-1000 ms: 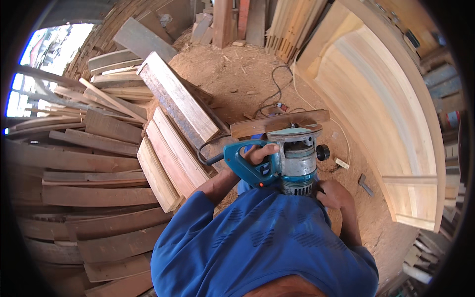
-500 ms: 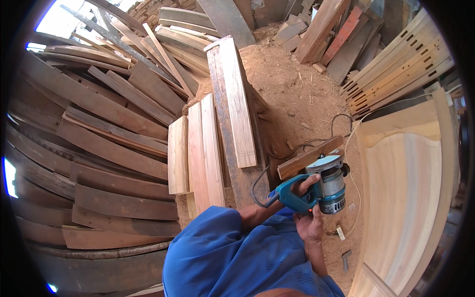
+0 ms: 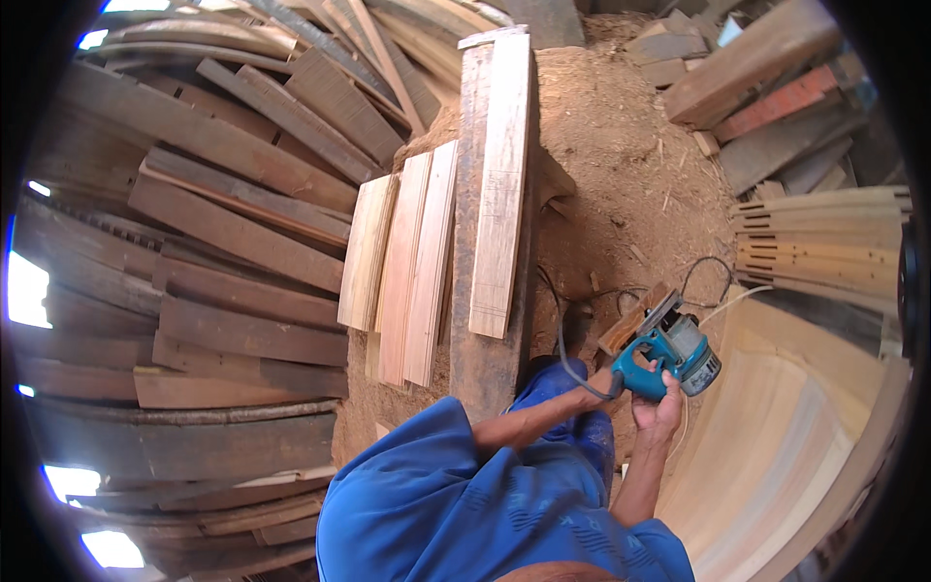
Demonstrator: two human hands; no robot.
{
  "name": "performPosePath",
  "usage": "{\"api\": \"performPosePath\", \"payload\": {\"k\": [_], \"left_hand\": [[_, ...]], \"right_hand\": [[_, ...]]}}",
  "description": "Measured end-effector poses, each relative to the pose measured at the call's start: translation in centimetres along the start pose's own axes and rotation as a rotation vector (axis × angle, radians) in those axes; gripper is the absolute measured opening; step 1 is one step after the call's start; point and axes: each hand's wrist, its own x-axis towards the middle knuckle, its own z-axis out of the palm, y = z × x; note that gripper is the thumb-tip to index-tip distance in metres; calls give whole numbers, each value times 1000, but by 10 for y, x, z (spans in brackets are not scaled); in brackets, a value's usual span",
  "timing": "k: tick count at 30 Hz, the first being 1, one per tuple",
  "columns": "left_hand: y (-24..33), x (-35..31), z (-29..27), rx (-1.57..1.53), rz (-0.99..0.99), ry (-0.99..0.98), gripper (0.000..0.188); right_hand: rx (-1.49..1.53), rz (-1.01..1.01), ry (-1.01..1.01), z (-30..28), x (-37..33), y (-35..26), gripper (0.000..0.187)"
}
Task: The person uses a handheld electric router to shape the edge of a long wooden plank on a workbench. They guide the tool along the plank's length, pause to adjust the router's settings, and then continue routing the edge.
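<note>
A teal and silver router (image 3: 687,354) is held out to my right, tilted on its side with its flat base plate facing up and left. My left hand (image 3: 609,380) is closed round its teal handle, the fingers partly hidden by the handle. From below, my right hand (image 3: 659,405) is closed against the handle, its thumb up near the motor housing. A grey power cord (image 3: 561,335) leaves the handle end and loops over my left forearm side. Left of the router, a narrow pale board (image 3: 499,194) lies lengthwise on a heavy dark wooden beam (image 3: 473,373).
Several planed boards (image 3: 417,262) lie left of the beam. Stacks of dark planks (image 3: 252,330) fill the left. A large curved pale wood panel (image 3: 776,427) stands close at right, with slotted timbers (image 3: 824,242) beyond it. Sawdust covers the floor (image 3: 611,145); a brown offcut (image 3: 621,335) sits behind the router.
The router has moved right, nearer the curved panel, and its base plate has turned from facing up toward facing left. Both hands moved with it. The view has swung, too.
</note>
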Motion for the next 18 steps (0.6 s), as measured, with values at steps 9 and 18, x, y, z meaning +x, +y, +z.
{"api": "performPosePath", "payload": {"k": [9, 18], "left_hand": [[89, -50, -102, 50, 138, 311, 42], [98, 46, -298, 993, -373, 1079, 105]], "right_hand": [[-265, 42, -60, 27, 133, -35, 17], [-733, -120, -281, 60, 155, -33, 24]]}}
